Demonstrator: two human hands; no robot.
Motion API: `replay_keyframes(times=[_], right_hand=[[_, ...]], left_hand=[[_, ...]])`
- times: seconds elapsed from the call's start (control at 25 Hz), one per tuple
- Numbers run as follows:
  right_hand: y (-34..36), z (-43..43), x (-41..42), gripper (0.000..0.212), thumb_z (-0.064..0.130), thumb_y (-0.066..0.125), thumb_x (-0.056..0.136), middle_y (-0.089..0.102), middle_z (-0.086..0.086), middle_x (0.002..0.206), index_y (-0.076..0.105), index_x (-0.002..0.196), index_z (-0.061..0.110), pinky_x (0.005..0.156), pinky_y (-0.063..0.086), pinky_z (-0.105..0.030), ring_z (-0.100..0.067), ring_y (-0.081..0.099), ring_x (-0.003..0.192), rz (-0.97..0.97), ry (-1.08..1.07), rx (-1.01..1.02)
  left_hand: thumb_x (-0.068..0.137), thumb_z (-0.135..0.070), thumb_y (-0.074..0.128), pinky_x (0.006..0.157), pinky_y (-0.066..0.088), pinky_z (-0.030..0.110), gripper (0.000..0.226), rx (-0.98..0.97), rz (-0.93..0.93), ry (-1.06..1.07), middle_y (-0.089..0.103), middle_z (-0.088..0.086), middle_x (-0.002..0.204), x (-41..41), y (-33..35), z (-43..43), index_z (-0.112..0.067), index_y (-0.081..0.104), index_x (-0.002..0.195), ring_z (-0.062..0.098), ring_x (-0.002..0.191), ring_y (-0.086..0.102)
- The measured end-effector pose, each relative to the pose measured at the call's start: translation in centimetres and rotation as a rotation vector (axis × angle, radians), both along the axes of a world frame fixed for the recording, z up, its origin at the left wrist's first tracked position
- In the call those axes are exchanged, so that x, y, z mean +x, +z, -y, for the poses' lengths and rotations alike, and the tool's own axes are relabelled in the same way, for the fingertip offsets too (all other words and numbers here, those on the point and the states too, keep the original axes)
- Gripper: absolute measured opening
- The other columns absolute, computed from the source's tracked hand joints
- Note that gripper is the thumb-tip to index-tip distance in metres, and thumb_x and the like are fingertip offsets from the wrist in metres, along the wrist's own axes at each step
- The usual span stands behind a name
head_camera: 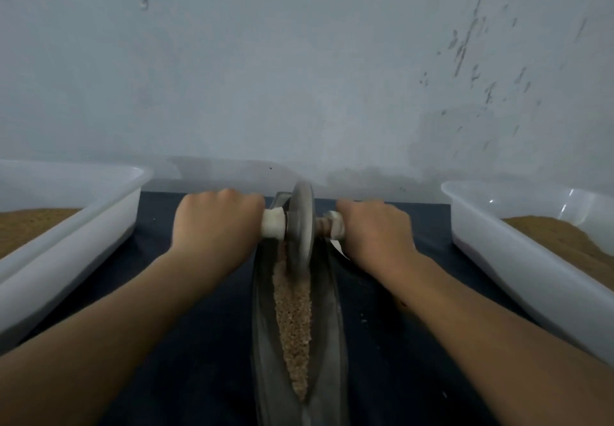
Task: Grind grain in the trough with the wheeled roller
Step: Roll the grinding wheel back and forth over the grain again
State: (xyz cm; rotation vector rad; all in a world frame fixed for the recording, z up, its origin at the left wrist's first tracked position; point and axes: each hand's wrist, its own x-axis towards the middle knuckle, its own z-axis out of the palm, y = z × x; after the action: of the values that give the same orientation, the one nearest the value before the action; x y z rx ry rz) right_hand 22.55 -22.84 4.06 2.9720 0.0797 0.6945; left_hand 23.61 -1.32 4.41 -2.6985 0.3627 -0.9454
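Head view, frame centre: left hand [216,223] and right hand [375,229] grasp the roller [300,223] handles at the trough's [262,309] far end; judged mid-grind, next drawing it down-frame over the grain [294,319].

- Trough [262,326]: long, narrow, grey metal; is lying lengthwise, pointing away from the viewer.
- Roller [300,223]: grey disc wheel on a cross axle; is standing upright at the trough's far end.
- Grain [294,322]: coarse, tan; is lying along the groove.

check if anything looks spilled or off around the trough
Minor only: a few pale crumbs lie on the dark blue mat right of the long grey metal trough. The brown grain otherwise sits inside it. A white scrap pokes out below the right hand; unclear what.
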Motion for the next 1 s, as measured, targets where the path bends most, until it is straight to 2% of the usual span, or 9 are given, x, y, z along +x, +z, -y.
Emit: replay_keyframes(times=[0.08,0.16,0.24,0.32,0.44,0.52,0.6,0.76,1.0], right_hand=[[-0.4,0.3,1.5,0.011,0.021,0.057,0.088,0.061,0.0,0.085,0.048,0.093,0.025,0.06,0.036,-0.033,-0.029,0.062,0.081,0.003,-0.005,0.02],[-1.6,0.9,-0.1,0.02,0.022,0.063,0.083,0.06,0.003,0.078,0.044,0.088,0.024,0.053,0.029,-0.032,-0.027,0.058,0.07,0.077,0.008,-0.033],[-2.7,1.1,-1.7,0.024,0.018,0.067,0.074,0.055,0.005,0.069,0.046,0.085,0.026,0.047,0.027,-0.03,-0.022,0.048,0.058,0.137,0.037,-0.05],[-2.4,1.0,-2.3,0.024,0.016,0.065,0.075,0.055,0.006,0.07,0.048,0.087,0.026,0.051,0.031,-0.03,-0.02,0.049,0.06,0.138,0.04,-0.069],[-1.1,0.1,-2.6,0.022,0.016,0.062,0.083,0.059,0.006,0.08,0.045,0.091,0.025,0.061,0.026,-0.033,-0.022,0.049,0.067,0.122,0.048,-0.106],[-0.6,-0.2,-3.3,0.023,0.015,0.062,0.084,0.059,0.006,0.08,0.042,0.088,0.025,0.062,0.023,-0.034,-0.022,0.046,0.066,0.118,0.066,-0.134],[-0.3,-0.3,-4.3,0.023,0.013,0.063,0.082,0.06,0.006,0.08,0.045,0.089,0.025,0.063,0.024,-0.034,-0.023,0.053,0.069,0.094,0.08,-0.159],[0.2,-0.4,-6.1,0.027,0.011,0.062,0.078,0.061,0.006,0.085,0.052,0.096,0.027,0.064,0.03,-0.035,-0.023,0.058,0.078,0.065,0.107,-0.153],[0.7,-0.6,-7.5,0.024,0.009,0.059,0.08,0.062,0.003,0.085,0.051,0.096,0.025,0.065,0.029,-0.035,-0.025,0.057,0.077,0.093,0.133,-0.149]], left_hand=[[0.084,-0.027,0.063,0.05,0.028,0.029,0.007,-0.023,0.016,-0.009,0.048,-0.004,0.066,1.0,0.2,0.3,-0.027,0.056,0.086,0.022,0.058,0.052],[0.066,-0.019,0.076,0.048,0.012,0.025,0.026,-0.009,0.017,-0.065,0.048,-0.002,0.055,0.2,-0.6,-0.4,-0.022,0.05,0.07,0.024,0.045,0.047],[0.055,-0.013,0.078,0.053,0.001,0.025,0.04,-0.025,0.081,-0.107,0.043,-0.002,0.048,-1.1,-1.2,-1.1,-0.02,0.04,0.063,0.02,0.04,0.031],[0.054,-0.013,0.08,0.054,0.001,0.024,0.045,-0.045,0.055,-0.116,0.042,-0.004,0.048,-1.8,-1.6,-1.4,-0.021,0.037,0.063,0.018,0.044,0.022],[0.049,-0.016,0.085,0.052,0.002,0.021,0.047,-0.083,0.012,-0.101,0.043,-0.004,0.047,-2.6,-1.6,-1.3,-0.021,0.04,0.062,0.015,0.045,0.021],[0.046,-0.017,0.087,0.051,0.001,0.019,0.052,-0.116,-0.007,-0.099,0.04,-0.006,0.046,-3.3,-1.9,-1.7,-0.022,0.038,0.062,0.014,0.043,0.019],[0.044,-0.019,0.087,0.05,0.002,0.018,0.055,-0.133,-0.035,-0.104,0.036,-0.01,0.046,-4.2,-2.3,-2.2,-0.024,0.035,0.063,0.012,0.041,0.02],[0.049,-0.023,0.085,0.047,0.006,0.018,0.05,-0.163,-0.093,-0.095,0.037,-0.009,0.046,-5.9,-2.5,-2.6,-0.027,0.037,0.063,0.012,0.039,0.025],[0.053,-0.027,0.082,0.046,0.002,0.022,0.051,-0.151,-0.127,-0.06,0.027,-0.01,0.049,-7.5,-1.5,-2.6,-0.03,0.032,0.064,0.008,0.042,0.013]])
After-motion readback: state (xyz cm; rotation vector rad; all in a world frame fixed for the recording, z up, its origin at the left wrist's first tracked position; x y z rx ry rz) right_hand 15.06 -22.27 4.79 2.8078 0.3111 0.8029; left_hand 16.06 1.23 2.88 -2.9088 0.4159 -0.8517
